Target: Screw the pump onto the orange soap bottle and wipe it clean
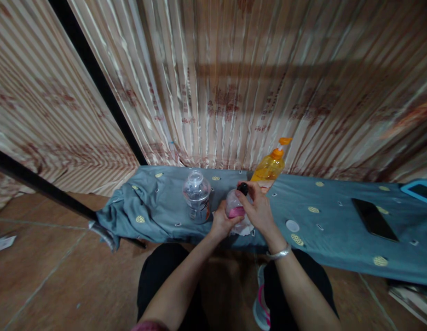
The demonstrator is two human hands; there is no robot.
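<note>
My left hand (223, 221) is wrapped round the side of a clear, rounded bottle (233, 198) with a pink band on it. The fingers of my right hand (257, 207) close round the small black cap (242, 187) at the bottle's top. Under the bottle lies a crumpled white tissue (246, 229). To the left stands an uncapped clear plastic bottle (196, 197), upright and apart from my hands. Just behind my right hand is a pump bottle (269, 166) of orange-yellow liquid, its lower part partly hidden.
A white round lid (292, 225) lies right of my hands on the blue-green cloth (331, 220). Further right are a black phone (374, 219) and a blue-framed device (420, 191). Striped curtains (227, 92) hang behind; black poles (99, 82) stand at the left.
</note>
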